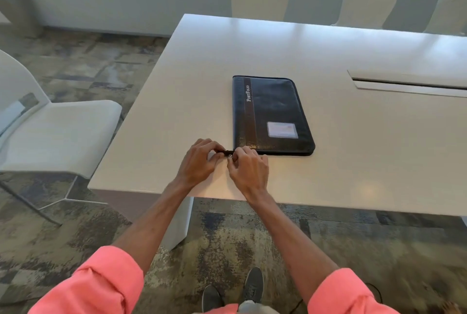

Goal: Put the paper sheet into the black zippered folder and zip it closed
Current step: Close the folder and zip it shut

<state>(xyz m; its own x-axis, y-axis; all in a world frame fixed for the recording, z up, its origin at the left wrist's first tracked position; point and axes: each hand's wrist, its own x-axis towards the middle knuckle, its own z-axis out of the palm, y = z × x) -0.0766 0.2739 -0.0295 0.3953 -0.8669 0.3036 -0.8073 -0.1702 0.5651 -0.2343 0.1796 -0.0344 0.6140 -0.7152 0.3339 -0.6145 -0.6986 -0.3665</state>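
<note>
The black zippered folder lies flat and closed on the white table, with "PortFolio" lettering and a clear card window on its cover. At its near left corner a short dark zipper tail sticks out to the left. My left hand pinches the end of that tail. My right hand pinches the zipper pull right at the folder's corner. No paper sheet is visible anywhere in view.
A white chair stands left of the table, and more chairs line the far side. A cable slot is set in the tabletop to the right. The table's front edge runs just below my hands.
</note>
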